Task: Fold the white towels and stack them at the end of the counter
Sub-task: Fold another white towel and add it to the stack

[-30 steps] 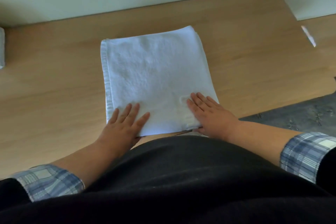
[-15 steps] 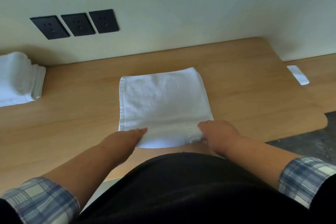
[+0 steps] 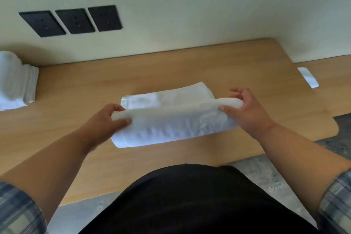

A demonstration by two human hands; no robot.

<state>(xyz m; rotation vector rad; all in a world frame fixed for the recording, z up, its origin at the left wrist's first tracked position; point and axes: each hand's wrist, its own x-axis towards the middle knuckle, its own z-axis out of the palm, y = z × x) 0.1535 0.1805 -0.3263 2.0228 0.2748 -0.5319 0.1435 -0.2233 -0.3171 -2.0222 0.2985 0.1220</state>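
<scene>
Head view: my left hand (image 3: pixel 106 119) and right hand (image 3: pixel 247 110) pinched the towel (image 3: pixel 171 129) by its raised edge; I judged 2 level grips would fold it square.

The light was soft and even, moderately bright, with no hard shadows. A dim band lay along the foot of the wall (image 3: pixel 190 5) where it met the counter (image 3: pixel 190 66), deepest behind the stack of towels (image 3: pixel 17 81) at the left edge. A small white patch (image 3: pixel 308 77) shone bright at the right. The held towel (image 3: pixel 171 125) was washed out and smeared by motion, as was the left hand (image 3: pixel 106 119); the right hand (image 3: pixel 247 110) looked sharper. The wide lens bent the counter's edges and tilted the sockets (image 3: pixel 76 21). The sleeves (image 3: pixel 19 209) in the bottom corners were blurred.
</scene>
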